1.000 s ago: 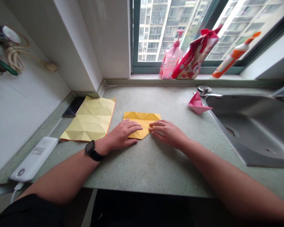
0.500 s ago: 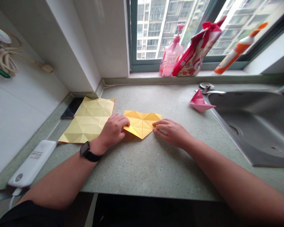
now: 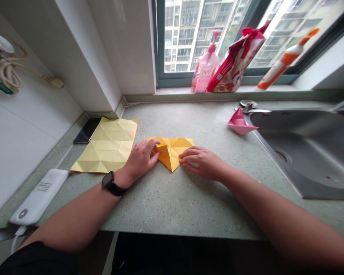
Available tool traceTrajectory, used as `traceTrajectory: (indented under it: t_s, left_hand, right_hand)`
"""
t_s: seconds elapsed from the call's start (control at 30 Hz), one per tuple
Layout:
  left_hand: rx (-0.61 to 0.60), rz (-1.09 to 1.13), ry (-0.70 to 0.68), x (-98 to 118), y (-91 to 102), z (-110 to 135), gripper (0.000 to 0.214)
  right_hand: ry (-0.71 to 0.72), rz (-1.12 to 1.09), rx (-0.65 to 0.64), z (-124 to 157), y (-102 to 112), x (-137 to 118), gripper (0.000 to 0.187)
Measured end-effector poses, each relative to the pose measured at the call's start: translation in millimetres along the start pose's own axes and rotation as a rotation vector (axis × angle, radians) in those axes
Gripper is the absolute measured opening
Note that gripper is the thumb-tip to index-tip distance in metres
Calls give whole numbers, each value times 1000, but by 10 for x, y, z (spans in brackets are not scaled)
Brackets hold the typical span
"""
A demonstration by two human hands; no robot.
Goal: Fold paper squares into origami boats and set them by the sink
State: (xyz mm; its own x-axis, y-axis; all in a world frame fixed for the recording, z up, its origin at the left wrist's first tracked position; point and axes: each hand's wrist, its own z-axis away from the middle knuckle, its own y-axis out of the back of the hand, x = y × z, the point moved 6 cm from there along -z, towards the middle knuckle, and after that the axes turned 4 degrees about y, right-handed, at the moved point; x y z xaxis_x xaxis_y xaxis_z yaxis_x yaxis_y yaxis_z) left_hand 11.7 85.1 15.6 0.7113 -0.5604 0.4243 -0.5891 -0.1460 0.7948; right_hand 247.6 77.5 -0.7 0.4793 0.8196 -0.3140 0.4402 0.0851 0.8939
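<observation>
A creased sheet of orange-yellow origami paper (image 3: pixel 172 152) lies on the counter between my hands, its point toward me. My left hand (image 3: pixel 141 156), with a black watch on the wrist, pinches the paper's left side and holds a flap raised there. The fingers of my right hand (image 3: pixel 200 162) press together on the paper's right edge. Left of my left hand lies a larger pale yellow sheet (image 3: pixel 109 145) with a grid of creases. Farther right, a folded pink paper boat (image 3: pixel 241 124) stands by the sink's corner.
A steel sink (image 3: pixel 312 152) is set into the speckled counter (image 3: pixel 172 206) at right. A white power bank (image 3: pixel 40 196) with a cable and a dark phone (image 3: pixel 87 130) lie at left. On the sill stand a pink pump bottle (image 3: pixel 205 70), a red bag (image 3: pixel 235 65) and an orange-white bottle (image 3: pixel 283 63).
The left part of the orange-yellow paper has come up into a raised flap with a ridge toward the middle. Both hands have moved slightly closer together.
</observation>
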Motion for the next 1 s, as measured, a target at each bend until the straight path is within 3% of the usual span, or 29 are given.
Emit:
traceTrajectory:
  t_s: [0.13,0.77,1.0]
  left_hand:
    - [-46,-15,-20,18,-41,-61,4]
    - [-226,-44,-122,148,-256,-24,36]
    - [-231,-162,-171,197,-295,12,27]
  right_hand:
    - [-4,-2,-3,-3,0,6,20]
    - [-34,97,-7,-7,30,18,22]
    - [-1,79,5,-26,15,-15,20]
